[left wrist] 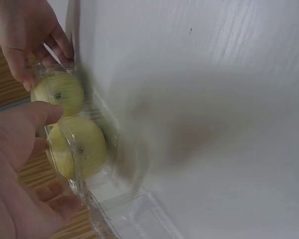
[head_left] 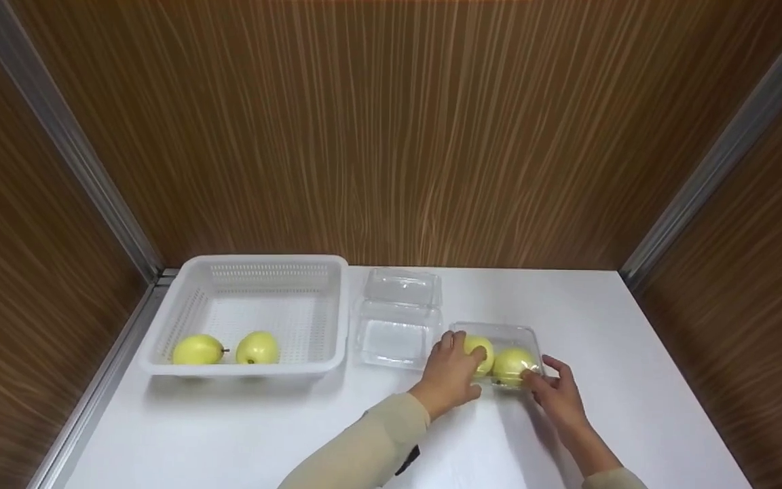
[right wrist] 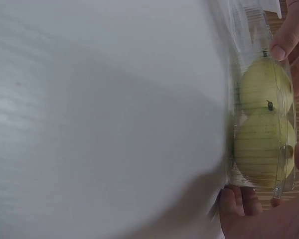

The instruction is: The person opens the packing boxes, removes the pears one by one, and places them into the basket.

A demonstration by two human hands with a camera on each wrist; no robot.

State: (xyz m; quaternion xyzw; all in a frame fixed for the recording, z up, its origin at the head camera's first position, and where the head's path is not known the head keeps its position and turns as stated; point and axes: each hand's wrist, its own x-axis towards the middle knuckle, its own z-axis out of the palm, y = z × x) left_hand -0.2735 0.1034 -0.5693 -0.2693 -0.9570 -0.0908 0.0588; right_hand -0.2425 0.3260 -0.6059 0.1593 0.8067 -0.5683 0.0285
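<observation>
A clear plastic clamshell box [head_left: 503, 331] sits on the white table, its lid down over two yellow-green, apple-like fruits [head_left: 514, 365]. My left hand [head_left: 451, 373] lies over the box's left end, thumb at the front side and fingers on the lid. At the front right corner, my right hand [head_left: 559, 397] grips the box between thumb and fingers. Through the plastic, the left wrist view shows both fruits [left wrist: 78, 148] side by side, with the left hand [left wrist: 20, 164] close around the edge. In the right wrist view, fingertips of the right hand [right wrist: 259, 214] touch the box's end.
Behind and left of the box stands another clamshell [head_left: 398, 333], lid raised, with nothing inside. A white slotted basket [head_left: 337, 319] at the left holds two similar fruits [head_left: 257, 348]. Wood-grain panels [head_left: 391, 136] enclose the table [head_left: 228, 428] at the back and sides.
</observation>
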